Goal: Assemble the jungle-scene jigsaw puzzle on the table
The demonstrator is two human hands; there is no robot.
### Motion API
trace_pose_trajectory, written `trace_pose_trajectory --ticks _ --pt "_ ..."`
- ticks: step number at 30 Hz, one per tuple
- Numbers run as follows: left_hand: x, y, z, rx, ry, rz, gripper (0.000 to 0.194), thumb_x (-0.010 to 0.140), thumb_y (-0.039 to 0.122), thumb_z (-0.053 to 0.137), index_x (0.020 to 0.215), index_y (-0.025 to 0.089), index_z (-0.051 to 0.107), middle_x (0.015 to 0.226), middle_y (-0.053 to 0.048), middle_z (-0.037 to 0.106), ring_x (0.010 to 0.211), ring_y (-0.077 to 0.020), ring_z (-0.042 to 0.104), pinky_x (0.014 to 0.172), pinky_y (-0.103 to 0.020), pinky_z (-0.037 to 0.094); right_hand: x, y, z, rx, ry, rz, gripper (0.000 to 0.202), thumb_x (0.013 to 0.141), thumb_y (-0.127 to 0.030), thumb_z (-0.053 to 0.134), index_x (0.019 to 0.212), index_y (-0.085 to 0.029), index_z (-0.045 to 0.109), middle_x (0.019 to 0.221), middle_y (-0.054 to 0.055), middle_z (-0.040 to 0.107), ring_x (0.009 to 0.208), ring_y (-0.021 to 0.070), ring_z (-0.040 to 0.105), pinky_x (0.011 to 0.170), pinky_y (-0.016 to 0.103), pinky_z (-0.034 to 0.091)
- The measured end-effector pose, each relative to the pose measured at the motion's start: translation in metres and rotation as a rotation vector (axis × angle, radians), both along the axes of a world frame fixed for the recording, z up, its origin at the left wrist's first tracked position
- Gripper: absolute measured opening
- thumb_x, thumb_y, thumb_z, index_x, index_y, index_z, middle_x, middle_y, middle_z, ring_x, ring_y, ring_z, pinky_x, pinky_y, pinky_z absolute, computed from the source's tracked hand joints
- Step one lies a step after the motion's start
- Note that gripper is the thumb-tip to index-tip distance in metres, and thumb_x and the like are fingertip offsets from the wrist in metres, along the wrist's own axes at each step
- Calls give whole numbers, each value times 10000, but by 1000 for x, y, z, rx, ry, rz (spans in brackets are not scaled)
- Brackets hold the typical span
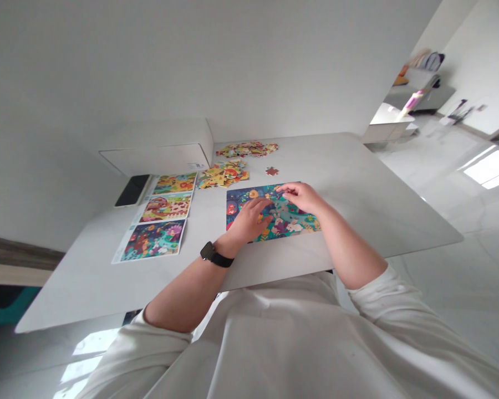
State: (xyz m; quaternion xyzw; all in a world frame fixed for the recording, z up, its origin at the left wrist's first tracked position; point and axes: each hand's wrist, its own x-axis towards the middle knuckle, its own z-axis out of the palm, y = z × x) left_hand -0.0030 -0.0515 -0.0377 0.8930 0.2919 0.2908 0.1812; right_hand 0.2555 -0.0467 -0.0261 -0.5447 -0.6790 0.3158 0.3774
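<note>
A dark blue and green jigsaw puzzle (293, 226) with rabbits on it lies on the table in front of me. My left hand (251, 219) rests on its left half, palm down, fingers stretched out and apart. Near the puzzle's upper edge, my right hand (300, 197) has its thumb and forefinger pinched on a small dark puzzle piece, which the fingers mostly cover. Parts of the picture under both hands are hidden. One loose reddish-brown piece (271, 172) sits just beyond the puzzle.
Two heaps of loose pieces, a yellow pile (224, 174) and a redder pile (247, 148), lie farther back. A sheet with three pictures (156, 238) is on the left beside a phone (132, 191). Behind them a white box (158, 158) stands near the wall. The table's rounded corner (457, 239) is at right.
</note>
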Motion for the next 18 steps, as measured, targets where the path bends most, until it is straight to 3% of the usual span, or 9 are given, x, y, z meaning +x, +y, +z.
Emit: trace_pose_trajectory --ticks 4,8,18 --pt "2 -2 -2 -14 71 -20 430 977 274 663 1403 218 671 1482 -138 651 1386 -314 617 1208 -513 476 -1 -2 4 103 -140 -46 307 956 -211 632 1205 -239 810 942 34 761 786 172 646 768 282 506" --pt "3 -3 -5 -20 120 -66 429 995 304 654 1415 223 678 1516 -138 624 1426 -301 592 1212 -488 486 4 0 5 227 -257 -46 267 967 -131 590 1069 -222 819 1039 62 762 901 201 667 895 320 511" --pt "4 -10 -6 -16 280 -24 423 985 436 702 1380 292 746 1532 -124 597 1414 -353 571 1221 -565 460 0 5 -7 266 -354 77 291 1001 -124 565 1062 -217 834 1043 79 730 968 215 664 954 333 492"
